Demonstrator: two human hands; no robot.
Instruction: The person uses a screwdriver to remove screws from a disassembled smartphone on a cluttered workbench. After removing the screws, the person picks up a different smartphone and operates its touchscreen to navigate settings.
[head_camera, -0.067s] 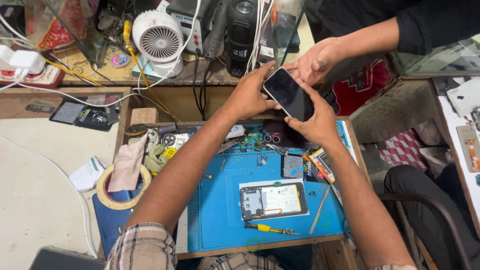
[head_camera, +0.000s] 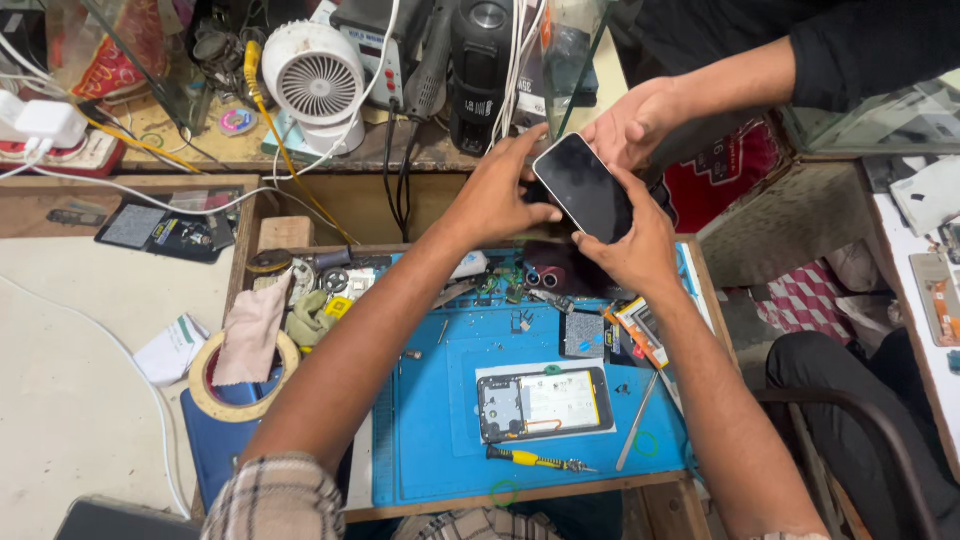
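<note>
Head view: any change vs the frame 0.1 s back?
No visible change. The left hand and right hand hold the dark phone as before, and another person's hand is still at its upper edge. The opened phone and yellow screwdriver lie unmoved on the blue mat.

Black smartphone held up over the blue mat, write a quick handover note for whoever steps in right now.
Left hand: fingers on the upper left edge of the black, dark-screened smartphone, steadying it.
Right hand: grips the phone's lower right edge from beneath.
Another person's hand, in a dark sleeve, reaches in from the right and sits just behind the phone's top; contact cannot be told.
Below, on the blue rubber work mat: an opened phone body with exposed insides, a yellow-handled screwdriver in front of it, and a thin metal pry tool to its right.
Done: the phone is lifted clear of the mat. Left: the opened body lies uncovered.
</note>
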